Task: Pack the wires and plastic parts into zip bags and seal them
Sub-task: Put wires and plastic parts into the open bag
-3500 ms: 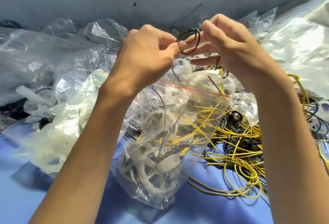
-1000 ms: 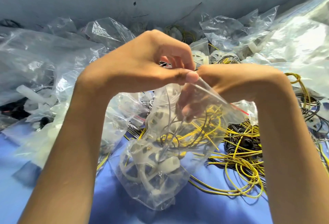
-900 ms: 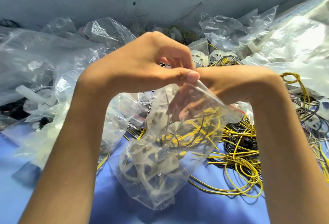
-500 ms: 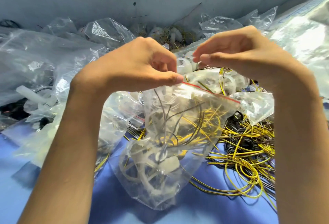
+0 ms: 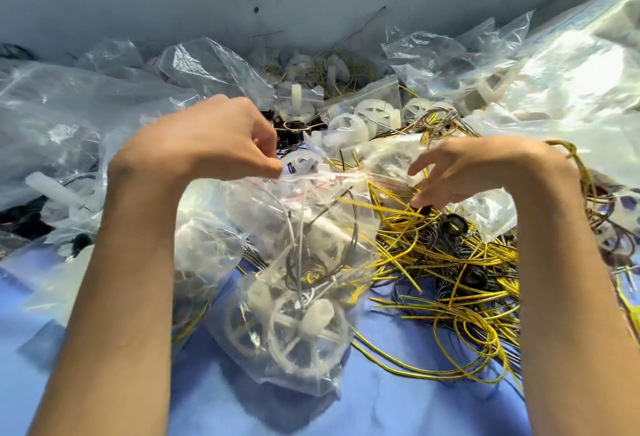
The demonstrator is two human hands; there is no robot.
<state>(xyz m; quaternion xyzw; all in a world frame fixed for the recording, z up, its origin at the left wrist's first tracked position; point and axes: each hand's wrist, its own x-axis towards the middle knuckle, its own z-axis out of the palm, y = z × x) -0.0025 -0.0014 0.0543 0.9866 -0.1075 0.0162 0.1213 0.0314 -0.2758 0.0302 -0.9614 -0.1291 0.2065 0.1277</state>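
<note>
- Since half a second ago the right hand (image 5: 478, 169) has dropped from above the bag's mouth to the heap beside it.
- Between the forearms hangs the zip bag (image 5: 298, 297), mouth unsealed, its red strip (image 5: 332, 183) slack. It holds white plastic wheels (image 5: 298, 338) and wires.
- Left hand (image 5: 204, 144) pinches the bag's top edge, thumb against curled fingers.
- Right fingers are loosely curled, tips on the yellow-and-black wires (image 5: 450, 262); whether they grip any I cannot tell.
- Another filled bag (image 5: 207, 248) lies against the left forearm.
- Loose plastic parts (image 5: 346, 127) and crumpled clear bags (image 5: 69, 117) crowd beyond both hands.
- Blue cloth (image 5: 398, 408) lies beneath.
</note>
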